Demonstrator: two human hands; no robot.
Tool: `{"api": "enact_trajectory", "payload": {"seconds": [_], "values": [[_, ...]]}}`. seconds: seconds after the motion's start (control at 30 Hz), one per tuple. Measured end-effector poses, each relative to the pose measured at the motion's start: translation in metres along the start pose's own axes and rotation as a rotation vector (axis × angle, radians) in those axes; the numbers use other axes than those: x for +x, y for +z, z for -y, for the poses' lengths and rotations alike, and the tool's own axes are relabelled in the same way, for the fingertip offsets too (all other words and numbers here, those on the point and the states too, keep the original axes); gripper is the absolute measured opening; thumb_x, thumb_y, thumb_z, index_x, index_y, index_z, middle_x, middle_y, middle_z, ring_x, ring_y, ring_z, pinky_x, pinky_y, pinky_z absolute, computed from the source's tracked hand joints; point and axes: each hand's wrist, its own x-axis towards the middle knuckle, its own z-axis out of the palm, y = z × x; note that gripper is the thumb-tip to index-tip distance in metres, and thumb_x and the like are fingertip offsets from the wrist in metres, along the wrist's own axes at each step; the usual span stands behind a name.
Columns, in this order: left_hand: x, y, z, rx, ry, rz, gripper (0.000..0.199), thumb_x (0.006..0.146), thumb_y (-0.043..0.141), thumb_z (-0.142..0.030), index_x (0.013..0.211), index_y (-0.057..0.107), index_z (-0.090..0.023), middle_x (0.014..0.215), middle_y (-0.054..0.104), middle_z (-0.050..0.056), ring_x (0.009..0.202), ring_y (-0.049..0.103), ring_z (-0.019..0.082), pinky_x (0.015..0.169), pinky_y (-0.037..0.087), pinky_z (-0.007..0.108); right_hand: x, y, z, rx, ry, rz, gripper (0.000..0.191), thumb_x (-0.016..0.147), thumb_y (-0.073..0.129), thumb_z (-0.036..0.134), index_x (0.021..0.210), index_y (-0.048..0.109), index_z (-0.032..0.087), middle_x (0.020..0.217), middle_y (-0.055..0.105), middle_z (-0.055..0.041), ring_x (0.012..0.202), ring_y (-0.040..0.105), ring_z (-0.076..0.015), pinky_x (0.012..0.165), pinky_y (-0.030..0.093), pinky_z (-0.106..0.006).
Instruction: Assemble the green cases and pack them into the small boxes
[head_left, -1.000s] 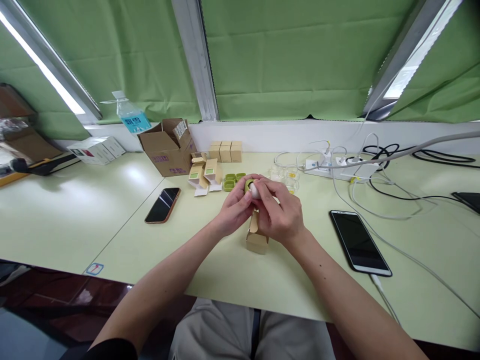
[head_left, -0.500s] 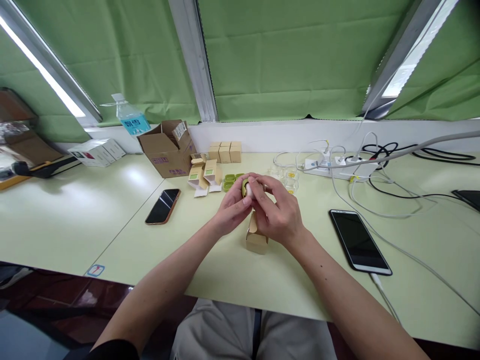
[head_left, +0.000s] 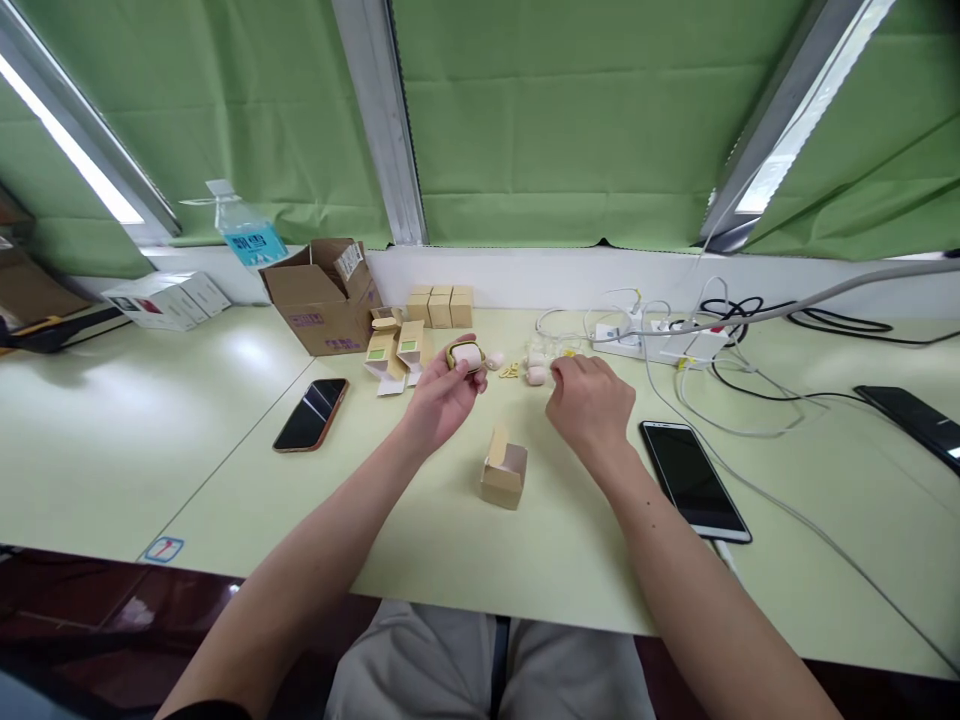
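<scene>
In my left hand (head_left: 446,395) is a small pale, rounded case (head_left: 469,355) with an olive-green cover around its edge. It looks like an earbud case. My right hand (head_left: 594,405) is apart from it on the right, fingers curled downward over the table. The right fingertips are hidden, so whatever they pinch cannot be made out. Close by its fingers lie pale rounded cases (head_left: 535,375) and clear plastic pieces (head_left: 559,346). Small yellow pieces (head_left: 510,370) lie between the hands. Below the hands stands an open small cardboard box (head_left: 504,485).
Two opened small boxes (head_left: 397,350) and several closed ones (head_left: 441,306) stand behind my left hand, beside a larger carton (head_left: 326,310). A phone (head_left: 311,415) lies left; another phone (head_left: 694,480) lies right, plugged in. A power strip (head_left: 667,342) with tangled cables is at the back.
My hands have separated. The left keeps the pale case with its green cover; the right has let go of it and moved right towards the clear pieces. The view has shifted slightly.
</scene>
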Motion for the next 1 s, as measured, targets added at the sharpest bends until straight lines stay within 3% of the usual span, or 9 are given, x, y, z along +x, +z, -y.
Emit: {"api": "enact_trajectory", "payload": {"seconds": [0.1, 0.23, 0.33, 0.47, 0.6, 0.73, 0.87, 1.0], "values": [[0.002, -0.005, -0.002, -0.065, -0.044, -0.012, 0.046, 0.089, 0.084, -0.041, 0.128, 0.072, -0.021, 0.107, 0.069, 0.008, 0.086, 0.061, 0.017, 0.080, 0.050, 0.033, 0.003, 0.002, -0.021, -0.141, 0.117, 0.166, 0.029, 0.090, 0.062, 0.007, 0.109, 0.081, 0.017, 0.114, 0.075, -0.0197, 0.107, 0.064, -0.0345, 0.068, 0.052, -0.038], [0.003, -0.008, -0.001, -0.050, -0.080, -0.013, 0.040, 0.098, 0.071, -0.040, 0.132, 0.073, -0.019, 0.113, 0.071, 0.011, 0.092, 0.065, 0.021, 0.089, 0.053, 0.039, 0.002, 0.012, -0.036, -0.196, 0.134, 0.296, 0.027, 0.093, 0.064, 0.012, 0.113, 0.082, 0.016, 0.125, 0.070, -0.0234, 0.116, 0.059, -0.0375, 0.072, 0.054, -0.040], [0.003, -0.010, 0.001, -0.009, -0.052, -0.001, 0.043, 0.094, 0.078, -0.036, 0.133, 0.073, -0.019, 0.118, 0.072, 0.011, 0.097, 0.068, 0.021, 0.097, 0.054, 0.040, 0.001, 0.017, -0.040, -0.192, 0.141, 0.322, 0.024, 0.096, 0.061, 0.013, 0.107, 0.082, 0.017, 0.125, 0.070, -0.0234, 0.116, 0.059, -0.0368, 0.073, 0.055, -0.040], [0.003, -0.012, 0.005, 0.065, 0.045, 0.027, 0.055, 0.086, 0.091, -0.035, 0.136, 0.073, -0.021, 0.118, 0.072, 0.007, 0.103, 0.069, 0.018, 0.106, 0.052, 0.037, 0.004, 0.010, -0.039, -0.095, 0.210, 0.329, 0.017, 0.094, 0.062, 0.012, 0.100, 0.076, 0.019, 0.111, 0.073, -0.0210, 0.109, 0.063, -0.0356, 0.078, 0.057, -0.045], [0.004, -0.012, 0.009, 0.228, 0.181, 0.030, 0.063, 0.083, 0.097, -0.035, 0.140, 0.072, -0.026, 0.124, 0.073, 0.007, 0.108, 0.068, 0.016, 0.107, 0.053, 0.033, 0.011, -0.002, -0.031, 0.300, 0.249, 0.218, 0.005, 0.093, 0.064, 0.020, 0.097, 0.063, 0.023, 0.103, 0.072, -0.0124, 0.101, 0.068, -0.0309, 0.089, 0.060, -0.051], [0.005, -0.012, 0.010, 0.353, 0.296, 0.009, 0.064, 0.081, 0.098, -0.036, 0.138, 0.072, -0.026, 0.129, 0.073, 0.010, 0.109, 0.070, 0.020, 0.100, 0.056, 0.034, 0.015, -0.001, -0.021, 1.005, 0.205, 0.101, 0.031, 0.087, 0.079, 0.039, 0.104, 0.057, 0.026, 0.112, 0.071, -0.0061, 0.105, 0.073, -0.0243, 0.090, 0.064, -0.044], [0.002, -0.009, 0.007, 0.424, 0.320, 0.007, 0.061, 0.080, 0.097, -0.034, 0.135, 0.073, -0.023, 0.126, 0.075, 0.012, 0.112, 0.072, 0.024, 0.100, 0.058, 0.038, 0.016, 0.006, -0.016, 1.396, 0.216, 0.181, 0.065, 0.074, 0.094, 0.049, 0.123, 0.057, 0.028, 0.114, 0.077, -0.0062, 0.105, 0.077, -0.0240, 0.087, 0.064, -0.040], [0.000, -0.005, 0.004, 0.462, 0.323, 0.040, 0.054, 0.082, 0.096, -0.031, 0.131, 0.075, -0.023, 0.132, 0.074, 0.012, 0.117, 0.070, 0.024, 0.106, 0.057, 0.039, 0.014, 0.005, -0.009, 1.525, 0.273, 0.340, 0.072, 0.070, 0.099, 0.054, 0.127, 0.065, 0.025, 0.117, 0.084, -0.0118, 0.107, 0.079, -0.0270, 0.089, 0.064, -0.043]]}}
